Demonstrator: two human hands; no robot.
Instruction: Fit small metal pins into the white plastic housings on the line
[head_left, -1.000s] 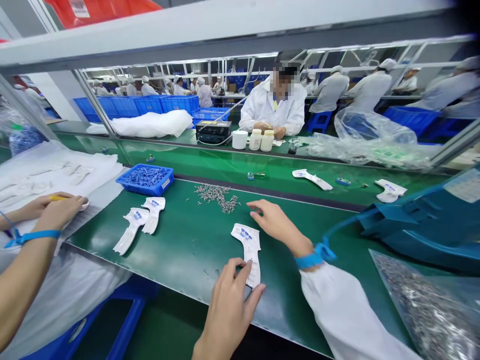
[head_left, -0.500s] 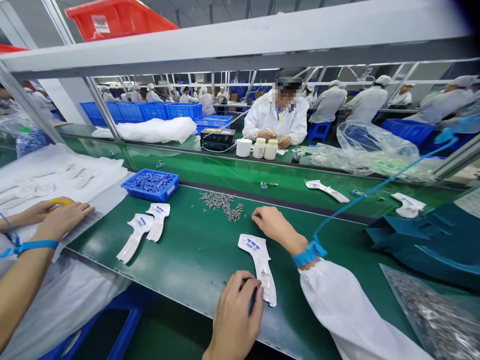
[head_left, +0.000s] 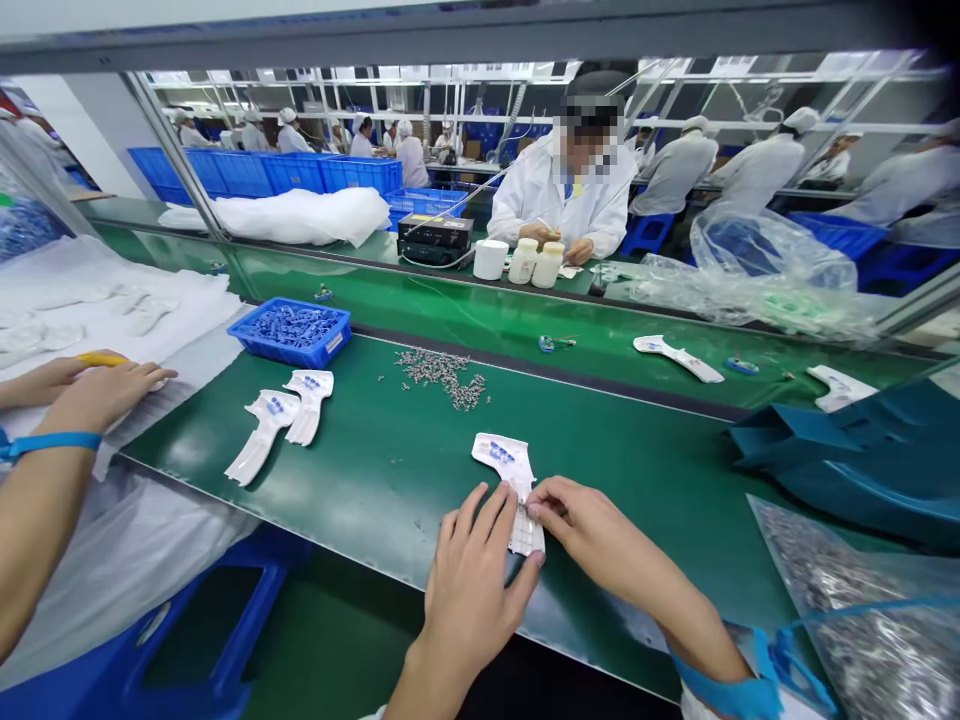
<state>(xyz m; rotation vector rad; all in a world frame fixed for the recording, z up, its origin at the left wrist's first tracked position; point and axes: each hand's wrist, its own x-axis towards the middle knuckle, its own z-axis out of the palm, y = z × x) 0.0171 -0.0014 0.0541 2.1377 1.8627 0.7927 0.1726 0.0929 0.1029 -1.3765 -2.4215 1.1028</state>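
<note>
A white pistol-shaped plastic housing half (head_left: pixel 504 455), with small blue pieces in its wide end, lies on the green bench in front of me. My left hand (head_left: pixel 476 570) steadies its handle, fingertips on the left side and thumb by the lower end. From the right, my right hand (head_left: pixel 592 525) pinches at the handle's middle; whatever sits between thumb and forefinger is too small to make out. Beyond the housing is a heap of tiny metal screws (head_left: pixel 450 380). Two more white housing halves (head_left: pixel 262 430) overlap on the bench to the left.
A blue tray (head_left: pixel 341 347) of small blue parts stands at the back left. A co-worker's hands (head_left: pixel 97 390) rest at far left near white sheeting. On the right are a teal bin (head_left: pixel 847 460) and a clear bag of metal parts (head_left: pixel 862 610). A green conveyor (head_left: pixel 450 310) runs behind.
My right hand has come from beside the screw heap down to the housing's handle. My left hand has spread further over the handle. The view has tilted down.
</note>
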